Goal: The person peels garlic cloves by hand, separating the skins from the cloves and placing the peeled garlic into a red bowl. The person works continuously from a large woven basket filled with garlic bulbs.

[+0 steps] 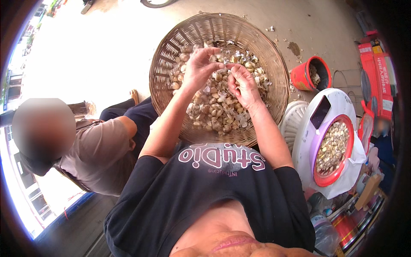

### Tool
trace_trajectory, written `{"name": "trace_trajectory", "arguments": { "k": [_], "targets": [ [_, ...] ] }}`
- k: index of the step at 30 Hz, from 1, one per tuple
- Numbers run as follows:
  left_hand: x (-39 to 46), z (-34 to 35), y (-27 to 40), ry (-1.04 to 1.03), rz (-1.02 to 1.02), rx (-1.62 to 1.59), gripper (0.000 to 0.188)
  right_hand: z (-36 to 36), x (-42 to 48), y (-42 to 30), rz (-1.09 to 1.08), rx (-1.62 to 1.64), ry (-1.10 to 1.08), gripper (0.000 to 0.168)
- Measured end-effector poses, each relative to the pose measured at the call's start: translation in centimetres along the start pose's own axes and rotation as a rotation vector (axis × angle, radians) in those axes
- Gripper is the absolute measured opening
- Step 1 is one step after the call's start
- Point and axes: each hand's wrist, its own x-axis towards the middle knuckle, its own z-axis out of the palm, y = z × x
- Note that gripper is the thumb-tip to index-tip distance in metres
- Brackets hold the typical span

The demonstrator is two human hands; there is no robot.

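Note:
In front of me stands a round wicker basket (273, 61) with garlic bulbs (213, 110), loose cloves and papery skins in it. Over its middle, my left hand (202, 66) has thumb and forefinger spread apart, with nothing plainly held between them. The tip of its thumb meets or nearly meets the fingertips of my right hand (244, 80). The right fingers are curled inward; whether something small sits in them is too unclear to tell. Both hands are above the garlic.
At right, a white stool (301, 128) bears a phone (320, 111) and a red-rimmed basin (348, 125) of garlic cloves. Beyond is a tipped red bucket (303, 75) with scraps inside. A seated person (99, 151) is close on my left. Skins litter the floor (321, 29).

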Motion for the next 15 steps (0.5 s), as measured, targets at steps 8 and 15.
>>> {"name": "trace_trajectory", "arguments": {
  "k": [8,15],
  "targets": [
    [-3.6,1.9,0.0,0.022,-0.126,-0.423,0.034,0.9,-0.5,0.0,-0.076,-0.112,0.008,0.037],
    [-3.9,3.2,-0.2,0.129,-0.079,-0.498,0.025,2.1,-0.5,-0.2,-0.179,-0.334,0.104,0.040]
  ]
}}
